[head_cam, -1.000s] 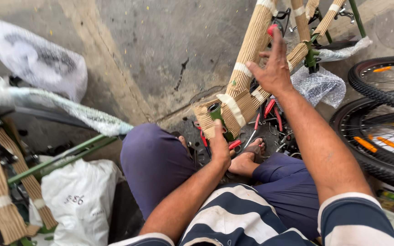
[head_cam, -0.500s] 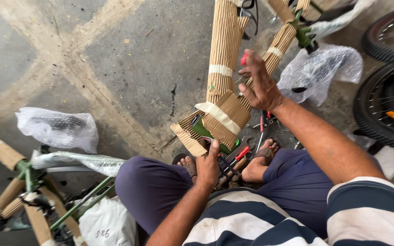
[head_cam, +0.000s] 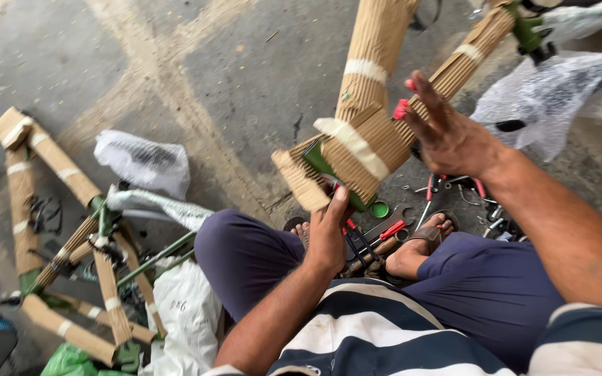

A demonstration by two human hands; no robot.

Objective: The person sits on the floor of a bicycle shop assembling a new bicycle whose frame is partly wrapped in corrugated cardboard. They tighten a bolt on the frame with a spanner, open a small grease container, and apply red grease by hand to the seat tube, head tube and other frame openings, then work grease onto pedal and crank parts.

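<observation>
**Unpacking a cardboard-wrapped bicycle frame**

Head view: a person is sitting on the concrete floor, holding a green bicycle frame wrapped in corrugated cardboard just above their knees. The left hand is reaching up under the frame's lower junction, its fingers pressed together against the loose cardboard flap there; what they are pinching, if anything, I cannot tell. The right hand is resting against the right side of the frame, its fingers spread wide, with a small red-handled tool showing at the fingertips. Below the frame, red-handled pliers and other small tools are lying by the sandalled feet. Left of the frame, a second wrapped frame is lying on the floor beside plastic bags.

The step in hand looks like stripping the wrapping at the junction. The next move would call for steadying the frame while freeing the taped flap.
</observation>
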